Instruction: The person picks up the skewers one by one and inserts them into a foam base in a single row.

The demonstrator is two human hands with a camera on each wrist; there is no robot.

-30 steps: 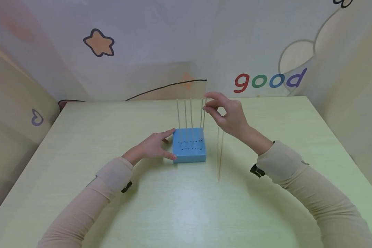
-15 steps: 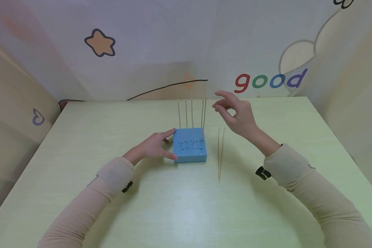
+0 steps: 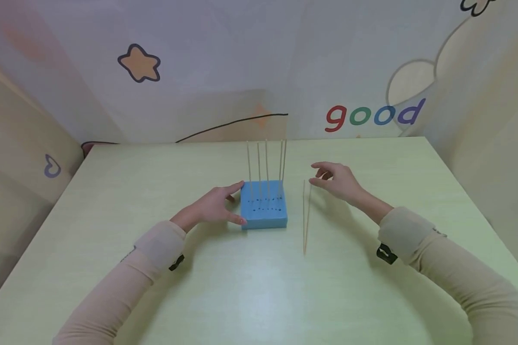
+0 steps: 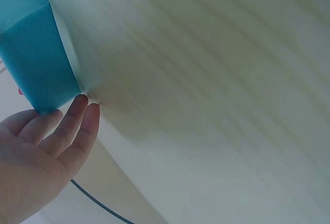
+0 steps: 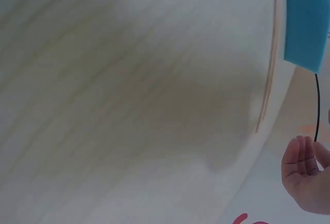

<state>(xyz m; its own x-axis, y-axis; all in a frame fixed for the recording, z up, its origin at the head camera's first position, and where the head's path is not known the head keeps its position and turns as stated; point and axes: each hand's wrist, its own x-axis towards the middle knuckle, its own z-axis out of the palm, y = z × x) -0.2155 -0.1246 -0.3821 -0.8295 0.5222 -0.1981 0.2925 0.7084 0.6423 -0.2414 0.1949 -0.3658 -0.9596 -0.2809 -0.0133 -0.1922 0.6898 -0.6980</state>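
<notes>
A blue foam block [image 3: 265, 223] sits on the table, its top dotted with small holes. Several thin wooden sticks [image 3: 259, 163] stand upright in its rear part. My left hand [image 3: 209, 205] rests against the block's left side, thumb toward the front corner and a finger at the rear one. Its fingertips touch the block in the left wrist view. Two loose sticks [image 3: 303, 218] lie right of the block, their near ends together. My right hand [image 3: 338, 181] is at the far end of the right stick, thumb and index finger apart; whether it touches is unclear.
The pale wood table [image 3: 259, 297] reaches back to a printed curtain [image 3: 224, 57] showing a star, a dark line and the word "good". More curtain hangs at both sides. A black strap end [image 3: 386, 254] hangs under the right cuff.
My right hand has let go of a stick that stays upright in the block, then moved right and down toward the loose sticks. The left hand stays at the block.
</notes>
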